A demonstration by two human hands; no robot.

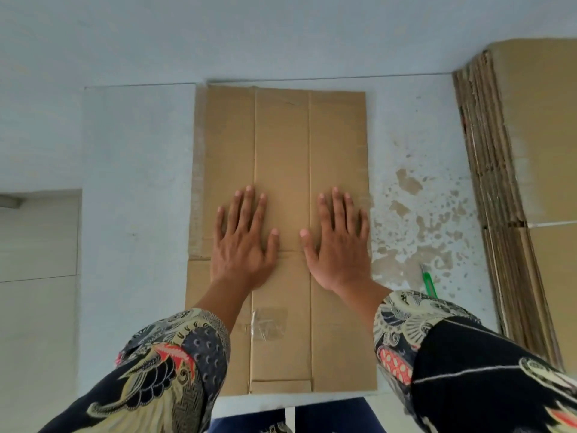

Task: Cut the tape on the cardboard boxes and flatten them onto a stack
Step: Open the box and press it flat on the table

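Flattened cardboard box [282, 145] lies flat on the pale blue surface [131, 157], long axis running away from the person, creases lengthwise. Clear tape patch [269, 323] on its near half. Left hand [242, 242] and right hand [338, 245] both palm-down on the box mid-section, fingers [248, 210] straight and spread, pressing, gripping nothing. Patterned sleeves [175, 354] on both arms. Green utility knife [428, 281] on the surface just right of the box. Stack of flattened cardboard [505, 189] further right.
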